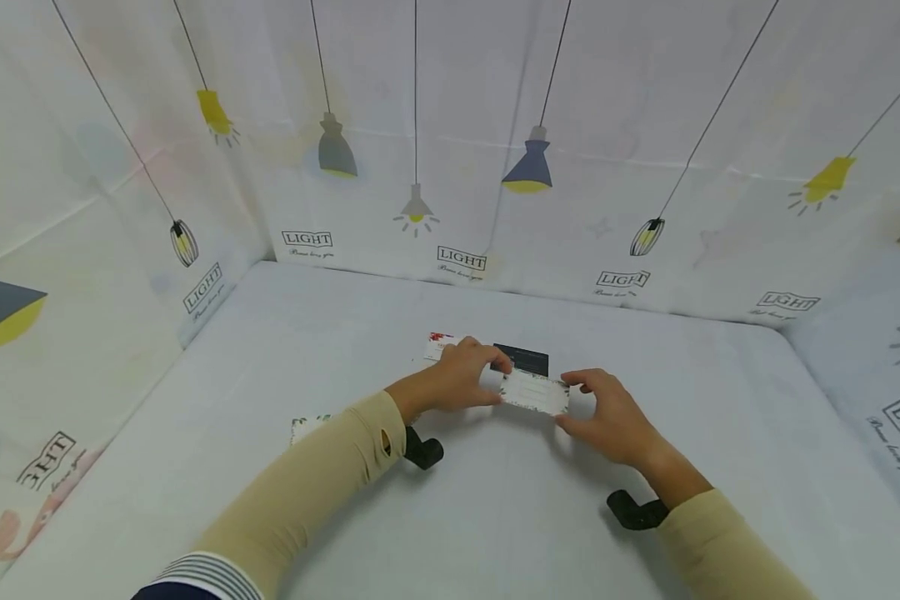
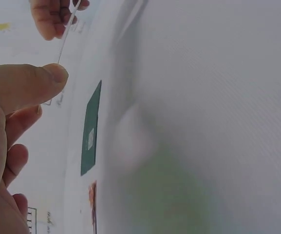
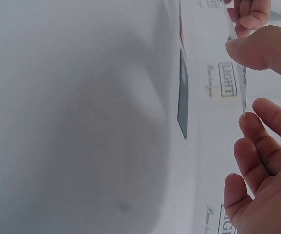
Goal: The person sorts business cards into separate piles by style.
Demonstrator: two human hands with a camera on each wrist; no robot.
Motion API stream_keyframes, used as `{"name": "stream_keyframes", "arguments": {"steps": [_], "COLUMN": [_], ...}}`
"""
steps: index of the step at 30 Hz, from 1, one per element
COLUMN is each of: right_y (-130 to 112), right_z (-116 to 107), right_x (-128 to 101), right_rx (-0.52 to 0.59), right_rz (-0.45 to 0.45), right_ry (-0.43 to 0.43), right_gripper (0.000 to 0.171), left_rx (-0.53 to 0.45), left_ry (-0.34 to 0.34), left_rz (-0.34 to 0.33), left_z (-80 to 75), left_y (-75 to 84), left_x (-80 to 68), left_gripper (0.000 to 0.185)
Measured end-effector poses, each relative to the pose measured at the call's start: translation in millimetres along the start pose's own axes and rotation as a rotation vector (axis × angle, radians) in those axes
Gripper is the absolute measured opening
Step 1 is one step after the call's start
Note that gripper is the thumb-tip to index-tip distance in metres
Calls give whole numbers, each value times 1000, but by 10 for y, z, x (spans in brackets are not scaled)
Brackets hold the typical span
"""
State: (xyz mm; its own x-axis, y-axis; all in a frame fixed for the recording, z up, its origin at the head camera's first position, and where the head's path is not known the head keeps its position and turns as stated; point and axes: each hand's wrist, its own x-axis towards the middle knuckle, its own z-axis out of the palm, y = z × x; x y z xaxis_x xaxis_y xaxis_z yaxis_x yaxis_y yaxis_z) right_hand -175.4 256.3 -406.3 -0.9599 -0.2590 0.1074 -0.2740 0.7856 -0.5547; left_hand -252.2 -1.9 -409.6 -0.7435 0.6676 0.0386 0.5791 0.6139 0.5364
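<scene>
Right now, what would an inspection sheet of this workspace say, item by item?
Surface: pale table, covered by a cloth.
Job's things: white card, lifted off the table, held at both ends.
Clutter: dark card lying flat behind it; red-printed card beside the left hand; patterned card partly under the left sleeve.
Grippers: left hand and right hand each pinch the white card with fingers and thumb.
Cables: nothing seen.
Surroundings: lamp-print curtain on three sides.
</scene>
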Motion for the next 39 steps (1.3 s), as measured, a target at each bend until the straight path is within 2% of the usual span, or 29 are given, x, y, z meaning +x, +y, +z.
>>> {"name": "stream_keyframes", "arguments": {"steps": [11, 22, 34, 39], "right_y": [303, 549, 694, 777], "right_z": [-215, -349, -389, -366], "right_x": [-74, -78, -30, -9], "right_rx": [16, 2, -9, -18], "right_rz": [55, 99, 143, 132], "right_ry": [23, 6, -29, -32], "right_gripper": [61, 63, 61, 61], "left_rx": [-36, 20, 74, 81], "left_ry": [-6, -11, -24, -33], "left_rz": [-11, -50, -117, -131], "left_z": [134, 258, 411, 461], "left_y": [204, 370, 432, 427], "left_x": [328, 567, 736, 778], "left_gripper": [33, 33, 28, 25]}}
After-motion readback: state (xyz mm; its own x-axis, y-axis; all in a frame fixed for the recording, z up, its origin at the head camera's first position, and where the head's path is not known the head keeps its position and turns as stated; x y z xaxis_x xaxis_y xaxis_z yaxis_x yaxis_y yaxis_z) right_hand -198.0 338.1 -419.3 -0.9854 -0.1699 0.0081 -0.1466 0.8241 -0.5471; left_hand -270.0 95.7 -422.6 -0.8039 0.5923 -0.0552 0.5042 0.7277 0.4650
